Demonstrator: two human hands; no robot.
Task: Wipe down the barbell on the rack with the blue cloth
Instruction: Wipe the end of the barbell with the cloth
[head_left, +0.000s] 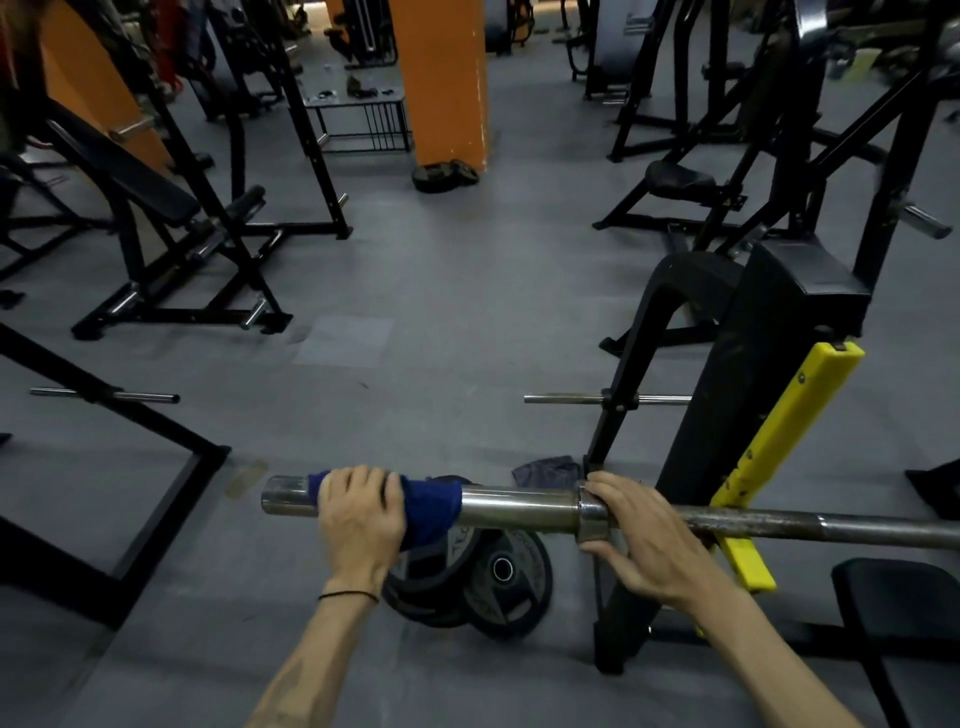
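So the left hand (362, 512) has a full grip around the blue cloth (434, 506), which is wrapped over the barbell (519, 506) sleeve near its very end. A short stub of bare chrome pokes out just outboard of that grip; the rest of the sleeve runs inboard of it toward the collar. The right hand (641, 535) is draped over the bar right at the collar, fingers curled over the top and thumb underneath, so that grip is holding the bar itself, looks like it's there to steady it. The bar sits on the rack (696, 441), resting by the yellow guard (779, 447) just inboard of the right hand.

Progress-wise, I'd say this end of the sleeve is what's getting worked now. The long thin shaft beyond the right-hand grip looks dull and spotty, maybe rust or grime, hard to tell in this dim light, so I'd guess that part is yet to be wiped. The far end is out of view entirely.

Some weight plates (498, 577) lie on the floor below the sleeve.
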